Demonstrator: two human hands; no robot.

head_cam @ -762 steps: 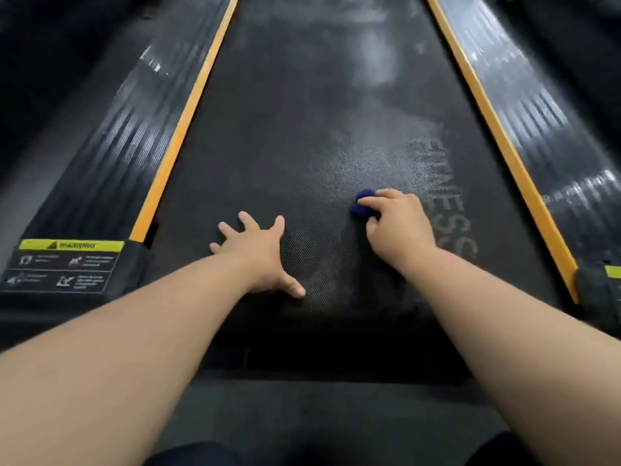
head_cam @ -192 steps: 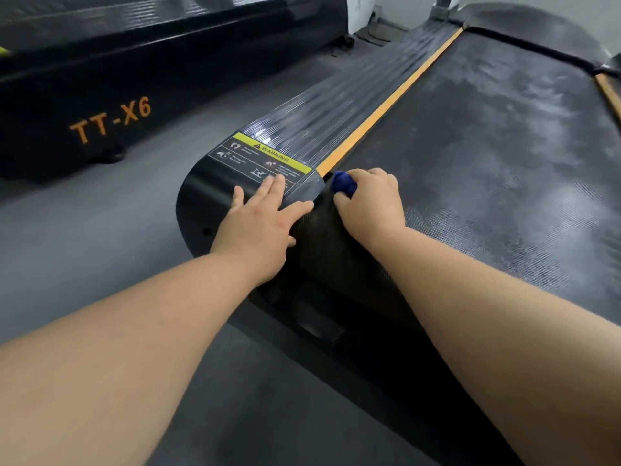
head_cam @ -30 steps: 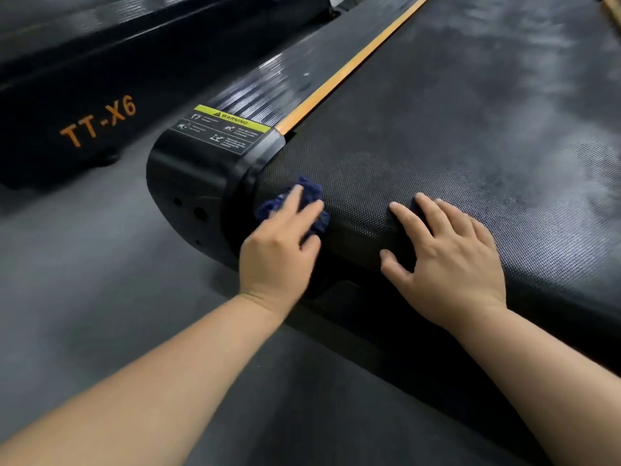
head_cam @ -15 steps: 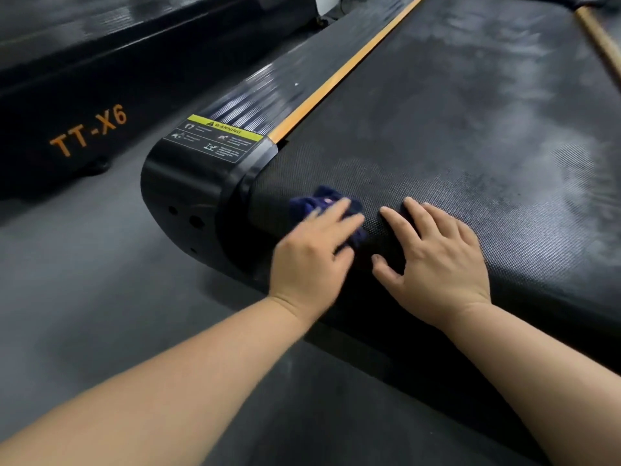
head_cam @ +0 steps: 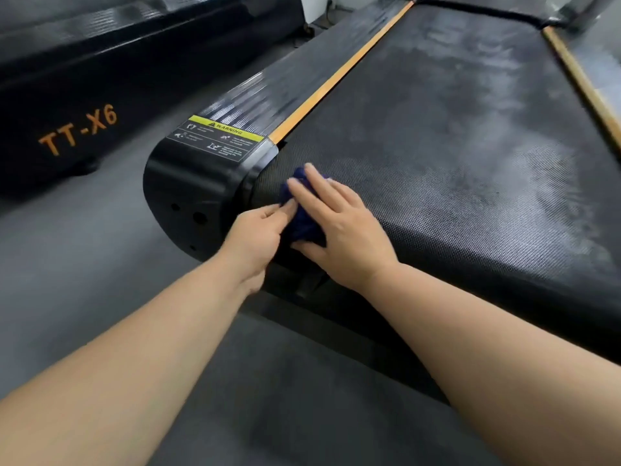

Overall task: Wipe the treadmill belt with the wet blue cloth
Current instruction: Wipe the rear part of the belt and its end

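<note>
The dark blue cloth [head_cam: 302,227] lies bunched on the rounded near end of the black treadmill belt [head_cam: 453,156], close to its left corner. My right hand [head_cam: 342,227] lies flat over the cloth with straight fingers pointing up-left and presses it to the belt. My left hand [head_cam: 258,230] sits just left of it, its gathered fingertips pinching the cloth's left edge. Most of the cloth is hidden under the two hands. Pale damp streaks show on the belt further up.
A black end cap [head_cam: 198,196] with a yellow warning label [head_cam: 225,132] borders the belt on the left. Orange strips [head_cam: 339,72] run along both side rails. Another black machine marked TT-X6 [head_cam: 77,132] stands at the left across grey floor [head_cam: 84,264].
My right hand has slid left from the bare belt onto the cloth. My left hand has come off the top of the cloth and now holds its left edge.
</note>
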